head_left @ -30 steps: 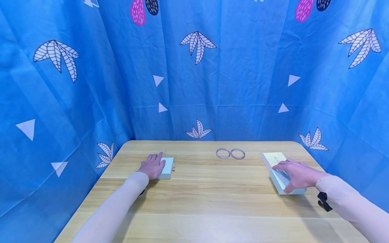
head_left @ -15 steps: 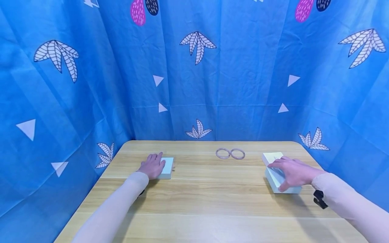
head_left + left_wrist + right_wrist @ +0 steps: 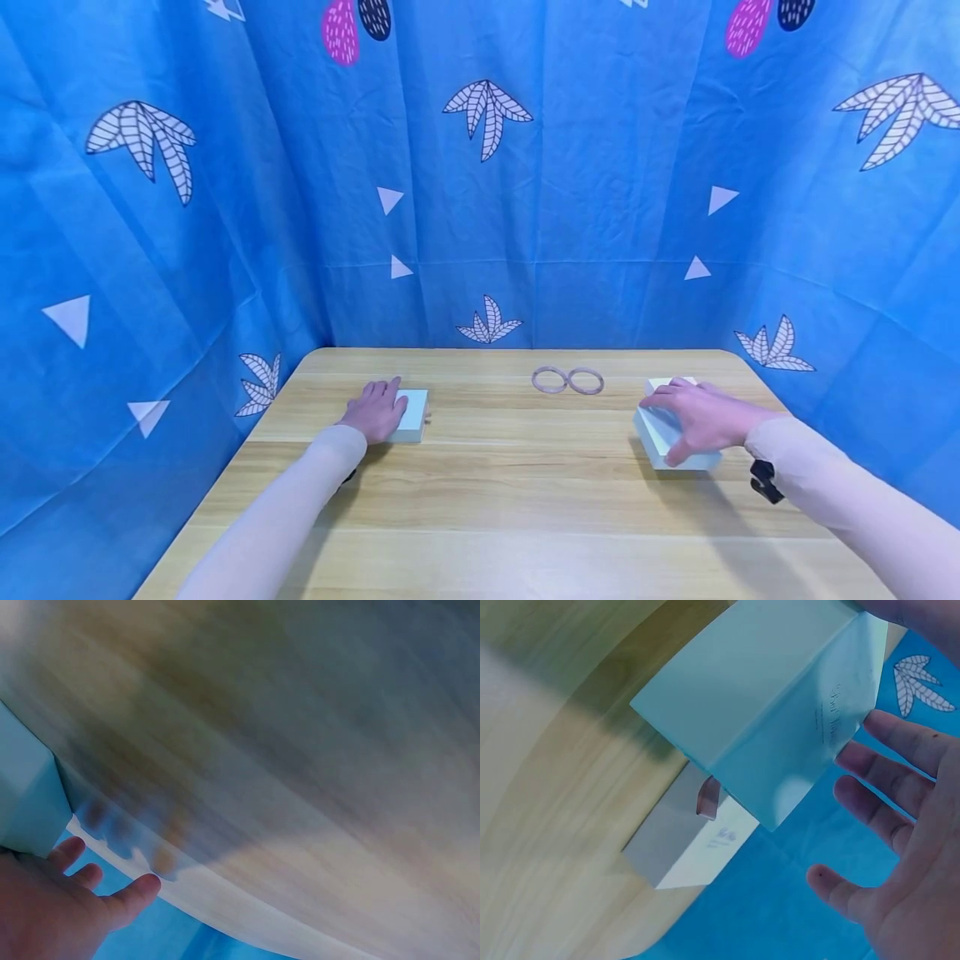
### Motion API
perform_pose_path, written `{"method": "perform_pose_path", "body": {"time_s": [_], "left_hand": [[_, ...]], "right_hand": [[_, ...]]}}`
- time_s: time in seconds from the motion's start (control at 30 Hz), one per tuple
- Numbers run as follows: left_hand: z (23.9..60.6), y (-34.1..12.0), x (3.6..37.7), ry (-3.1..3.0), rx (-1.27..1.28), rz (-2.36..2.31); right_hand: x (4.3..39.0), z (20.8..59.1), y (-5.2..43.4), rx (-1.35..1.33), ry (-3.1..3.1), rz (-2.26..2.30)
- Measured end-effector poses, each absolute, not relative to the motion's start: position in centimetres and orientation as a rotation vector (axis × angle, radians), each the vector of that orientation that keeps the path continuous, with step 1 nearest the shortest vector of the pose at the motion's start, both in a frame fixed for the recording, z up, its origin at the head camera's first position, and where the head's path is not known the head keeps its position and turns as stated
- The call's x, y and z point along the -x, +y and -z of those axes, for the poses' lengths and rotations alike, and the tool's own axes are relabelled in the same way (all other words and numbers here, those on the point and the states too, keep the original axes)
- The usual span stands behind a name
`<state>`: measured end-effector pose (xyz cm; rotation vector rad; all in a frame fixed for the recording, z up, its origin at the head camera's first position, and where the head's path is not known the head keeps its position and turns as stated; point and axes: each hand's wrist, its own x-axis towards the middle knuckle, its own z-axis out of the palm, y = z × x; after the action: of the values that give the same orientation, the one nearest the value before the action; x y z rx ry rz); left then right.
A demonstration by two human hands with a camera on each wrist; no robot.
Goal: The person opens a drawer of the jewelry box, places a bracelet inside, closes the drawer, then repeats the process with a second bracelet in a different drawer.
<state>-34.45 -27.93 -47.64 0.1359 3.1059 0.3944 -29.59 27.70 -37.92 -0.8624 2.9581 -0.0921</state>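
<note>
My right hand [image 3: 701,417] grips a mint-green box [image 3: 651,433] over the table's right side, thumb at one edge and fingertips along the opposite one. In the right wrist view the mint-green box [image 3: 727,690] bears small silvery lettering, and a short ribbon tab [image 3: 708,799] sticks out from its end. A white box [image 3: 657,385], partly hidden behind it, stands on the table. On the left, my left hand [image 3: 375,411] rests on a second mint-green box [image 3: 412,412] with a small tab at its right side. Its fingers [image 3: 136,898] reach out loosely in the left wrist view.
Two pinkish bangles [image 3: 550,380] lie side by side towards the back of the wooden table [image 3: 480,492]. A blue patterned curtain [image 3: 585,208] hangs round the table's back and sides.
My right hand has moved left and slightly away from me with the mint-green box, now covering more of the white box. The left hand stays where it was.
</note>
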Motion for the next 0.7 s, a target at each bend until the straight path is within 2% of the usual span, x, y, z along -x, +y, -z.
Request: {"method": "perform_pose_path", "body": {"time_s": [0.7], "left_hand": [[47.4,-27.7,34.4,3.092,-0.141,-0.385]], "right_hand": [[30.9,37.8,22.9,0.936,2.935,0.127]]}}
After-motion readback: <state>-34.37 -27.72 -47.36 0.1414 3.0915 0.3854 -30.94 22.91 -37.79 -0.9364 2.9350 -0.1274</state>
